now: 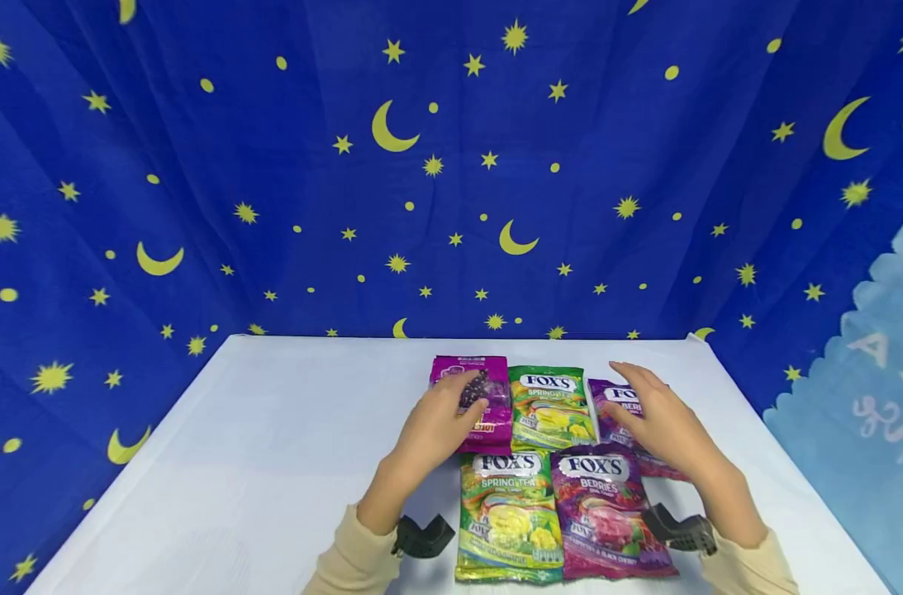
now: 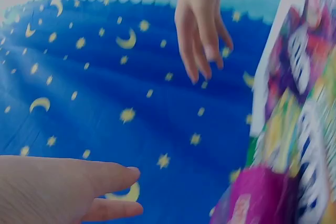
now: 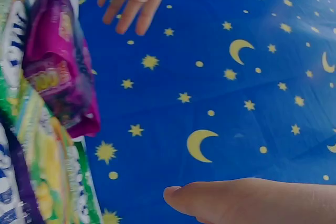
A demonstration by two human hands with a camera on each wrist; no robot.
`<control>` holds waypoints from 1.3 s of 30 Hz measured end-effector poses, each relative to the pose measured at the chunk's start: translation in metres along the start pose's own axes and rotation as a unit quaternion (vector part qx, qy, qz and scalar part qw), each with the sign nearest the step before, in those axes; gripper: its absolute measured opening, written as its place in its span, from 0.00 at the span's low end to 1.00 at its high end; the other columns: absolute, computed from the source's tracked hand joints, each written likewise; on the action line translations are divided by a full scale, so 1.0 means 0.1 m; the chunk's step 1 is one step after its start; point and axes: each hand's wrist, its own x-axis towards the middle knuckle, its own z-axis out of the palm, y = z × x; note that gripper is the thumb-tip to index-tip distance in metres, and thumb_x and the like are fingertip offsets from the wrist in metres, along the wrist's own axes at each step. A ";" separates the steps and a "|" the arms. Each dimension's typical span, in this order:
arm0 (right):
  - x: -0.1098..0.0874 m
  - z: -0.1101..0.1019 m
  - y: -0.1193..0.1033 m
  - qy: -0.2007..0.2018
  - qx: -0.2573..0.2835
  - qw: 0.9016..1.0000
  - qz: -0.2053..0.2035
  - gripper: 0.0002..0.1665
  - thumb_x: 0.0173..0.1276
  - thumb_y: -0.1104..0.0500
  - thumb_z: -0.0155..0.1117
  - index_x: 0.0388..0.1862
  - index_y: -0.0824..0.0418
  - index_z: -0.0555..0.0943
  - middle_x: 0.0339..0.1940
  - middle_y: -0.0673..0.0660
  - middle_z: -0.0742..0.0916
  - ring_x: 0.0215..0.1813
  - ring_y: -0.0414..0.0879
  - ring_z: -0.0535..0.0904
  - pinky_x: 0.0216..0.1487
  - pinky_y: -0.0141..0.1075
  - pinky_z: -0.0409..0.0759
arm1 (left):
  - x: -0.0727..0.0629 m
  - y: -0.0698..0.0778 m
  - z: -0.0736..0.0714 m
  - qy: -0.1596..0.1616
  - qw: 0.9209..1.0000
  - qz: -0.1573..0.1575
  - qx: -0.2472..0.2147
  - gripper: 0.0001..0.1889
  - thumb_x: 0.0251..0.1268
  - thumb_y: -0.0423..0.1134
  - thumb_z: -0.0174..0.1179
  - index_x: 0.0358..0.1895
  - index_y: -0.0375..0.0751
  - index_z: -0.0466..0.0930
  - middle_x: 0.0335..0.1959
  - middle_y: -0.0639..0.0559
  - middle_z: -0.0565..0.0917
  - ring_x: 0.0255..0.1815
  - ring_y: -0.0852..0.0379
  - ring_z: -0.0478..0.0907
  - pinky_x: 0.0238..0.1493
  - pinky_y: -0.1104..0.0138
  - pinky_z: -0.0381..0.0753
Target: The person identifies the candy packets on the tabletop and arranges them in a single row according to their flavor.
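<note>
Over the magenta packet [image 1: 488,426] at the back left of the group hovers my left hand [image 1: 438,420], its fingers extended and holding nothing. My right hand [image 1: 662,426] is held with spread, relaxed fingers over a purple Fox's Berries bag [image 1: 609,397] at the back right, covering part of it. Between them lies a green Fox's Spring Tea bag [image 1: 551,409]. In front are a second Spring Tea bag [image 1: 506,521] and a second Berries bag [image 1: 607,516], side by side. Both wrist views show the opposite hand in the air with its fingers apart.
All the bags lie on a white table [image 1: 273,463], right of its middle. A blue curtain [image 1: 317,190] with yellow moons and stars rises behind the table's back edge and at the left. Light blue cloth [image 1: 860,430] with white lettering hangs at the right.
</note>
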 end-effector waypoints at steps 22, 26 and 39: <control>-0.37 0.14 0.05 -0.067 0.002 0.998 0.000 0.37 0.64 0.55 0.68 0.68 0.66 0.68 0.63 0.72 0.74 0.64 0.70 0.67 0.57 0.67 0.67 | -0.28 0.36 0.70 -0.224 0.957 -0.033 -0.181 0.28 0.64 0.41 0.64 0.63 0.29 0.71 0.33 0.54 0.84 0.27 0.64 0.78 0.30 0.71 0.78; -0.44 0.15 0.05 -0.079 0.011 0.997 0.008 0.37 0.64 0.55 0.69 0.68 0.67 0.68 0.62 0.72 0.75 0.63 0.70 0.69 0.56 0.65 0.69 | -0.30 0.39 0.74 -0.241 0.951 -0.042 -0.190 0.26 0.64 0.41 0.63 0.60 0.27 0.74 0.28 0.55 0.84 0.23 0.63 0.78 0.21 0.73 0.73; -0.64 0.23 0.15 -0.141 0.050 0.988 0.044 0.39 0.64 0.50 0.68 0.67 0.70 0.68 0.61 0.75 0.74 0.62 0.72 0.69 0.55 0.65 0.70 | -0.37 0.50 0.82 -0.237 0.957 -0.058 -0.156 0.14 0.63 0.43 0.64 0.24 0.36 0.80 0.09 0.59 0.70 0.08 0.65 0.60 0.09 0.74 0.59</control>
